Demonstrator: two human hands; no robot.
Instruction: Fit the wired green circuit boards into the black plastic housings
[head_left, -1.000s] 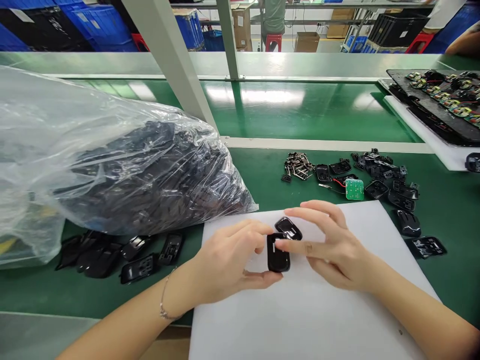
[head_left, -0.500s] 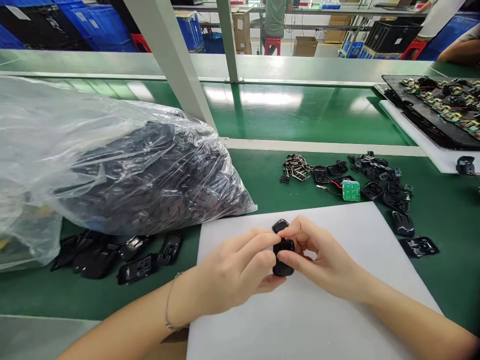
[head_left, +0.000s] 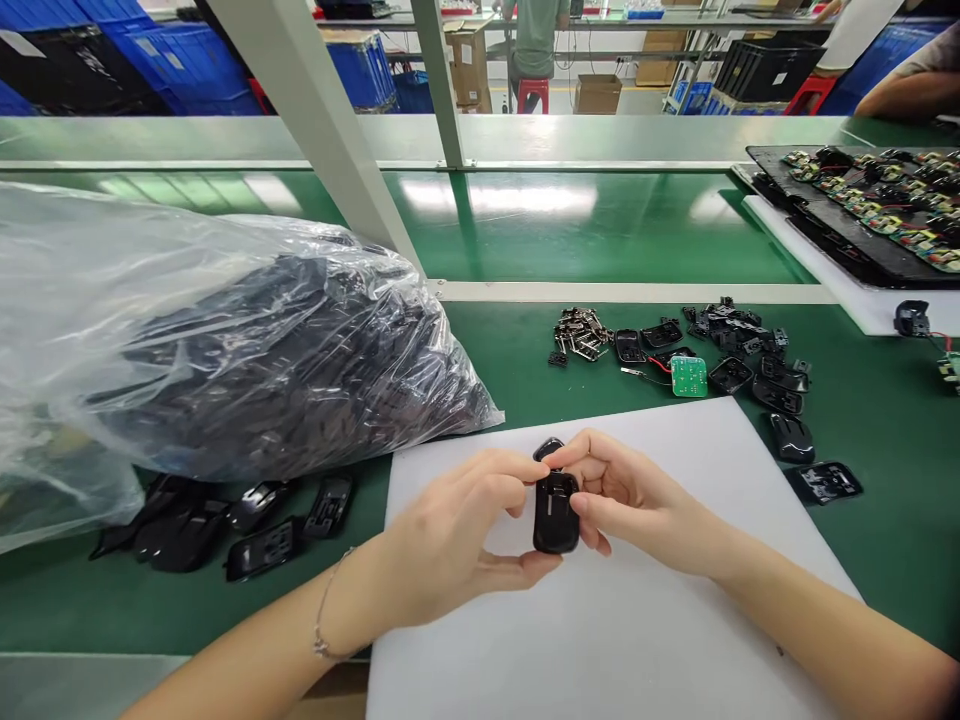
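Observation:
A glossy black plastic housing (head_left: 556,525), with a recess in its upper half, is held upright above the white sheet (head_left: 600,640). My right hand (head_left: 626,490) grips its right side, the thumb on the front edge and the index finger near the top. My left hand (head_left: 465,530) pinches it from the left: fingertips touch near its upper end and the thumb lies by its bottom edge. A smaller black part (head_left: 549,449) shows at the top, partly covered by fingers; whether it is joined to the housing I cannot tell.
A clear plastic bag (head_left: 300,370) full of black parts lies left, with loose black shells (head_left: 262,548) before it. Behind the sheet are metal pins (head_left: 581,333), a green circuit board (head_left: 688,377) and small black pieces (head_left: 739,328). A tray (head_left: 847,235) of wired boards stands back right.
The small black piece at the housing's middle no longer shows there, and the recess is now visible. My left fingers have loosened and drawn back slightly. The camera view has shifted a little.

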